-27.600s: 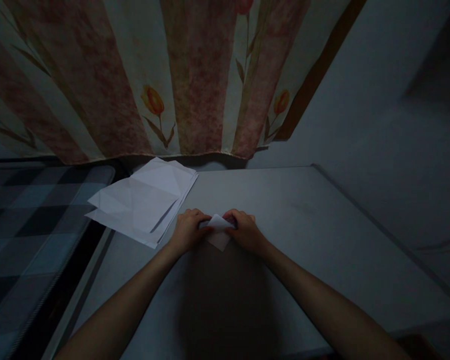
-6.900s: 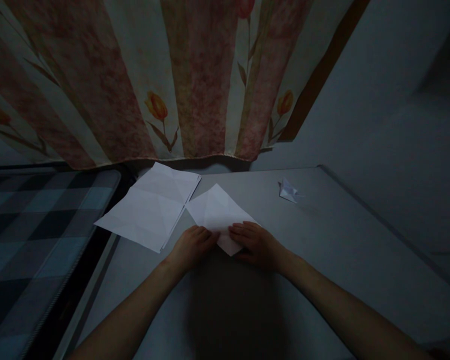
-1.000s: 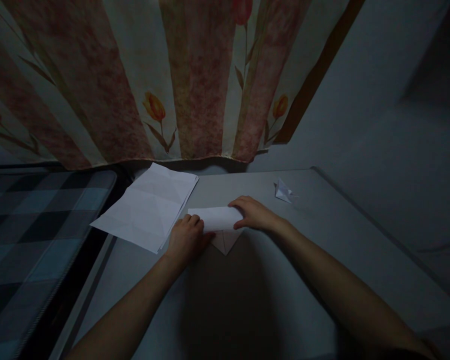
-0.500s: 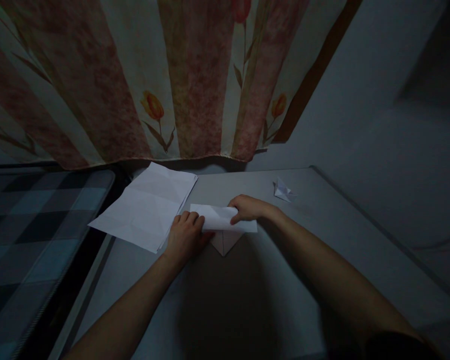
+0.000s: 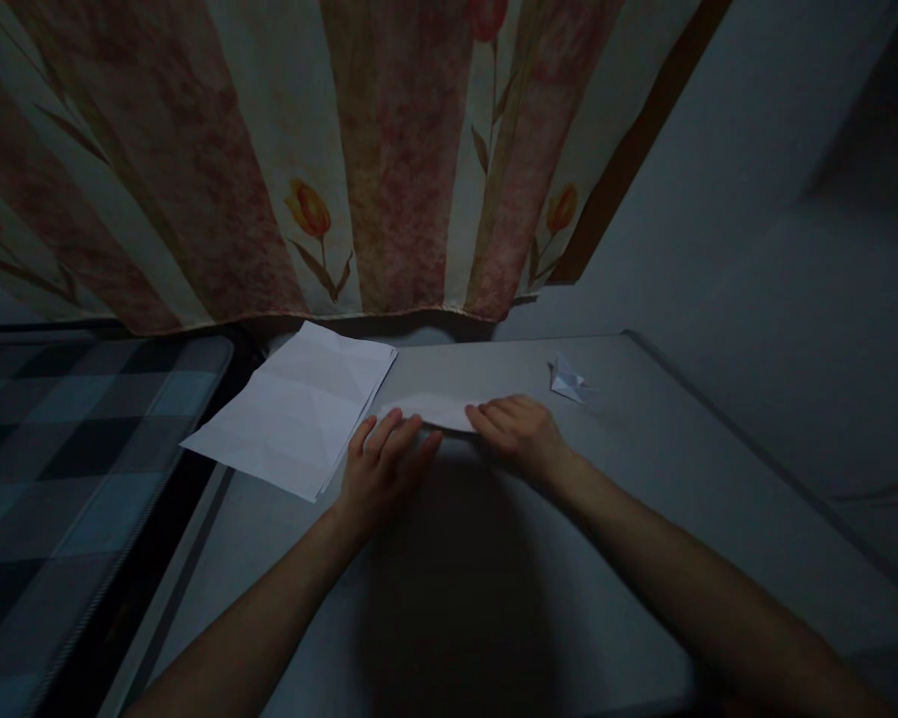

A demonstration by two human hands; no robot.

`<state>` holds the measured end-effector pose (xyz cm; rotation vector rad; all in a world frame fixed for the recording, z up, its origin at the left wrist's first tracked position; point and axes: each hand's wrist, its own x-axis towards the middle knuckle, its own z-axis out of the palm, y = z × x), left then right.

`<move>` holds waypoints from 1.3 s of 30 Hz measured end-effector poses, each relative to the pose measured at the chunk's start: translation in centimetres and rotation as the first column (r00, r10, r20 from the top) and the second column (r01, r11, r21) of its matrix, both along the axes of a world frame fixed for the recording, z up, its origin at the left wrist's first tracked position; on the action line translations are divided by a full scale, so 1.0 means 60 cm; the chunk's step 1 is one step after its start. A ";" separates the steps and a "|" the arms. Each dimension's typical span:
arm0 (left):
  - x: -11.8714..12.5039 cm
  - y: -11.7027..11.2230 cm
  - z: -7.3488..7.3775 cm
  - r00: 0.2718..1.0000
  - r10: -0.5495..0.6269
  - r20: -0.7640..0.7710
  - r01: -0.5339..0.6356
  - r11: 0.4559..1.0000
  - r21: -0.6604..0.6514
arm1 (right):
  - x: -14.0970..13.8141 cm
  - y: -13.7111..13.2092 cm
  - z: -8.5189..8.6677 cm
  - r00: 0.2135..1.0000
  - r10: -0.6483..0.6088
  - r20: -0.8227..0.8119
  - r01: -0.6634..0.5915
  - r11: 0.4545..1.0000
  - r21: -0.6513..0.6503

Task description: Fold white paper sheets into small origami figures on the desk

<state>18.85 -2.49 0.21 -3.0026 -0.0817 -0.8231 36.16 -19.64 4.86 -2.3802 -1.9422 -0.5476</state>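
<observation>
One folded white paper strip (image 5: 443, 410) lay toward the far edge of the table (image 5: 644, 429), long axis roughly parallel to it. Left hand (image 5: 389, 459): fingers spread near left end. Right hand (image 5: 521, 431): fingertips on right end; pinch or press, couldn't tell.

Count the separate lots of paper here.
3: the stack at left, the folded sheet between left hand and right hand, and the small folded piece beyond. Sheets within the stack may be hidden.

My folded white paper strip (image 5: 443, 411) has a square white paper stack (image 5: 291, 411) on its left, a pointed white paper figure (image 5: 567, 380) behind and right.
</observation>
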 end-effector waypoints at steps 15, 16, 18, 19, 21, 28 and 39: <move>0.019 0.034 -0.033 0.948 -0.285 -0.139 0.263 0.952 -0.154 | -0.037 -0.043 -0.098 0.992 0.091 -0.090 -0.083 0.993 0.088; 0.018 0.034 -0.034 0.964 -0.237 -0.123 0.215 0.962 -0.168 | -0.036 -0.044 -0.099 0.993 0.062 -0.098 -0.052 0.993 0.102; 0.020 0.033 -0.033 0.984 -0.148 -0.104 0.126 0.973 -0.194 | -0.033 -0.045 -0.102 0.995 -0.002 -0.098 0.014 0.992 0.124; 0.021 0.033 -0.032 0.988 -0.115 -0.098 0.094 0.975 -0.201 | -0.031 -0.045 -0.103 0.996 -0.034 -0.087 0.044 0.991 0.126; 0.025 0.031 -0.028 0.993 -0.083 -0.078 0.066 0.978 -0.200 | -0.028 -0.045 -0.102 0.995 -0.079 -0.053 0.085 0.990 0.110; 0.033 0.024 -0.016 0.982 -0.186 -0.040 0.185 0.982 -0.030 | -0.030 -0.027 -0.083 0.990 0.093 0.103 -0.106 0.985 0.137; 0.024 0.023 -0.009 0.894 -0.333 -0.300 0.312 0.943 -0.115 | -0.009 -0.035 -0.096 0.925 0.359 -0.126 -0.366 0.930 -0.035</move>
